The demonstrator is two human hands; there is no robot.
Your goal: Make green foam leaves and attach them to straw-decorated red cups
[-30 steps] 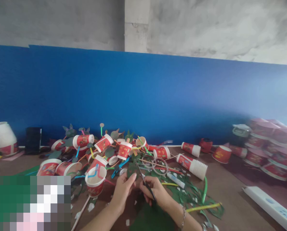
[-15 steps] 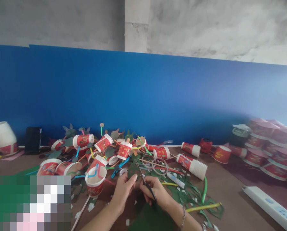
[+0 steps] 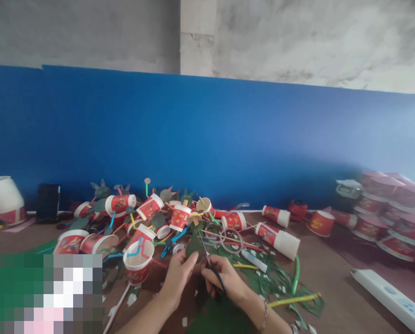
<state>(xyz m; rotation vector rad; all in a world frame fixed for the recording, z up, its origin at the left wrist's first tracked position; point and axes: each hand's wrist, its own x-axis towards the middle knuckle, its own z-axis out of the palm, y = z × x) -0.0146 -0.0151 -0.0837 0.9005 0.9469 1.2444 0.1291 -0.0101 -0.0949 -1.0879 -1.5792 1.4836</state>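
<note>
My left hand [image 3: 177,278] pinches a small dark green paper piece [image 3: 192,246] just above the brown table. My right hand [image 3: 224,277] grips the scissors [image 3: 209,261], whose blades point up and left into that green piece. Both hands sit close together at the bottom centre. Beneath my wrists lies a larger dark green sheet [image 3: 221,317]. Green paper scraps [image 3: 280,283] spread to the right of my right hand.
A heap of red-and-white paper cups [image 3: 148,218] with coloured straws lies behind my hands. Stacked cups [image 3: 279,239], a glue tube [image 3: 254,260], tape rings [image 3: 230,239], a white power strip [image 3: 390,297], more red cups [image 3: 395,208] at right, a white bucket [image 3: 2,197] at left.
The green piece has turned slightly in my left fingers and the scissors have shifted a little along it. The hands stay in the same spot.
</note>
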